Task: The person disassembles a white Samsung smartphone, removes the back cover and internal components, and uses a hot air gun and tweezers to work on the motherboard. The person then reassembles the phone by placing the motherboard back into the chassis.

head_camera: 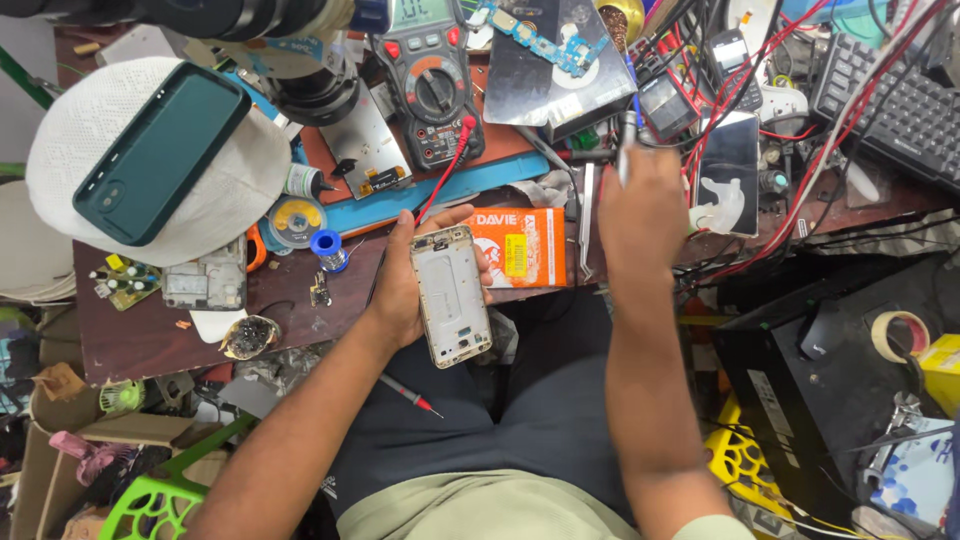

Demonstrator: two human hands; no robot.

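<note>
L hand (pixel 405 290) holds phone frame (pixel 452 296); R hand (pixel 640 215) grips tool (pixel 626 140).

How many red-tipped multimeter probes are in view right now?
2: one red probe lies on the bench below the multimeter; another rests on the person's lap. Clutter may hide more.

Phone-repair workshop: multimeter (pixel 432 85), circuit boards (pixel 545 40).

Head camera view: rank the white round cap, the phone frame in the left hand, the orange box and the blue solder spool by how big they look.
1. White round cap
2. Phone frame, nearer the camera, so unsure
3. Orange box
4. Blue solder spool
</note>
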